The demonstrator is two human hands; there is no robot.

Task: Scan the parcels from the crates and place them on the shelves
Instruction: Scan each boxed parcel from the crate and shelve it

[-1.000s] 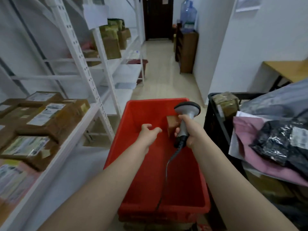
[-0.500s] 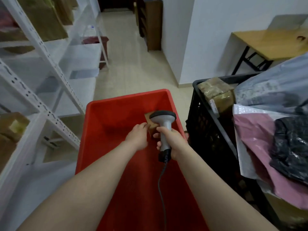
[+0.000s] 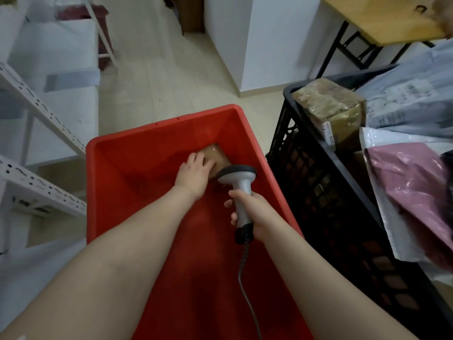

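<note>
A small brown taped parcel (image 3: 217, 155) lies in the far right corner of the red crate (image 3: 137, 153). My left hand (image 3: 195, 173) reaches down into the crate and rests on the parcel's near edge, fingers laid over it. My right hand (image 3: 253, 214) grips the handle of a grey barcode scanner (image 3: 239, 180), whose dark head hangs just above and right of the parcel. The scanner's cable (image 3: 245, 285) trails back toward me over the crate.
A black crate (image 3: 318, 182) at the right holds a brown box (image 3: 328, 106) and grey, white and maroon mailer bags (image 3: 411, 182). White metal shelving (image 3: 36, 114) stands at the left. A wooden table (image 3: 377, 18) is at the far right, with beige floor beyond.
My head has tilted further down, so the shelves with parcels left the view. My left hand has gone deeper into the red crate and come to lie on the brown parcel; the scanner stayed beside it.
</note>
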